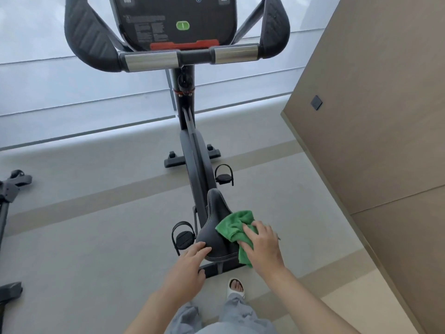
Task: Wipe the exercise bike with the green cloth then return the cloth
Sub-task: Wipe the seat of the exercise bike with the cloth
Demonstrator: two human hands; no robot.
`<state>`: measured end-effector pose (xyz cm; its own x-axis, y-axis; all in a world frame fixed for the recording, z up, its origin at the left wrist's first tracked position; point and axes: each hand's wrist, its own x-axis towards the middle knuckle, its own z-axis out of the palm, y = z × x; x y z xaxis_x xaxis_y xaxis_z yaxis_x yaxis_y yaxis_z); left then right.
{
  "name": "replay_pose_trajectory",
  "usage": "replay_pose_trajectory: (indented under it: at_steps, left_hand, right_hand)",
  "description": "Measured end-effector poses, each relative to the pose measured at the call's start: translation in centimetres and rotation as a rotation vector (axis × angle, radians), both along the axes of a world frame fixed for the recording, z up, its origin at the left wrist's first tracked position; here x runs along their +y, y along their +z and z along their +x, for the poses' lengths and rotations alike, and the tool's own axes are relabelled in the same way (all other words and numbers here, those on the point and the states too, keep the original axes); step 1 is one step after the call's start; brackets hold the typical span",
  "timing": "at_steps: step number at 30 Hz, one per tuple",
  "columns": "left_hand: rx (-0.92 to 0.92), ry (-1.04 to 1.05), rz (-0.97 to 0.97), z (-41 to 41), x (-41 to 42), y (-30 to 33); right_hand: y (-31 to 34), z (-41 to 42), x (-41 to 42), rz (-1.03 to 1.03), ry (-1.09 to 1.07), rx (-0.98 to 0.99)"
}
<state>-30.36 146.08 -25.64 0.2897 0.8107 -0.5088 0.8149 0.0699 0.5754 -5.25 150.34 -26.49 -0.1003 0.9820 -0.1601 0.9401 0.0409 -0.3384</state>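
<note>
Two hands are all I get of the person from the head view, plus forearms, grey trouser legs and one sandalled foot (236,288) just behind the saddle (215,227). My right hand (262,247) lies flat on the green cloth (232,227), fingers together, pressing it against the saddle's right side; how much cloth is bunched under the palm I cannot tell, and its lower end hangs off the saddle's rear edge. My left hand (187,268) rests loosely spread on the saddle's left rear edge, gripping nothing I can see. Ahead of the saddle the exercise bike (192,141) rises to its handlebar (190,57); the console (173,20) is cut off at the top, its small print unreadable. Left of the saddle, another machine (10,189) is clipped by the frame edge.
</note>
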Motion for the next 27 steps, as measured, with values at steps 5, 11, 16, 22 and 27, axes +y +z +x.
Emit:
replay_pose_trajectory:
  at_steps: [5,11,16,22,27]
  left_hand:
    - [0.044,-0.041,-0.026,0.0,-0.2,-0.2]
    - [-0.011,-0.032,-0.099,-0.2,-0.4,0.2]
    - [0.018,-0.04,-0.111,0.1,0.0,0.4]
    - [0.038,-0.052,-0.119,0.2,0.2,0.7]
    - [0.066,-0.068,-0.116,0.2,-0.2,0.4]
  right_hand:
    - [-0.7,-2.3,-1.6,-0.019,0.02,0.073]
    - [-0.9,-6.1,5.3,-0.114,0.072,0.155]
    - [-1.4,-9.0,11.0,-0.124,0.113,0.195]
    - [-1.0,-10.9,15.6,-0.255,0.135,0.199]
    - [0.2,-8.6,12.6,-0.227,0.107,0.276]
